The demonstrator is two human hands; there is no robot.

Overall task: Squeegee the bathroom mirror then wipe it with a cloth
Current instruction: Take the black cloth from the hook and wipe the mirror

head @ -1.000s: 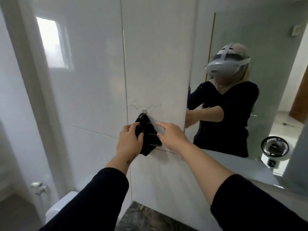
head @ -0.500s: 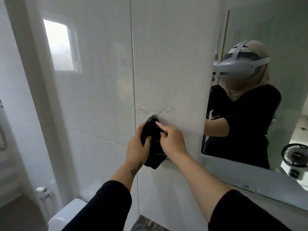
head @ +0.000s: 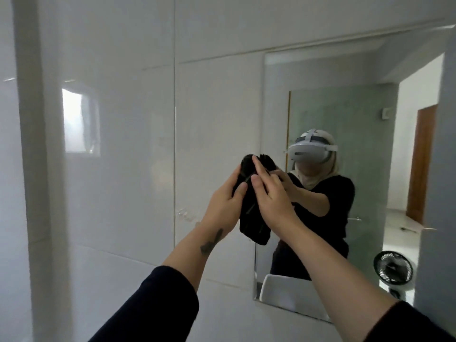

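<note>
While raised, cloth point(head: 251, 211) between both hands

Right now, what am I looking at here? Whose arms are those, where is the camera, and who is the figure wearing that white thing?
There is no machine. A person wears a camera on the head, so you see their own two arms reaching forward. The left hand and right hand together hold a black cloth, bunched up in front of a white tiled wall. To the right hangs the bathroom mirror. The figure in it is the same person reflected, and the white headset carries the camera. A small black fan also shows in the reflection. No squeegee is in view.
</note>
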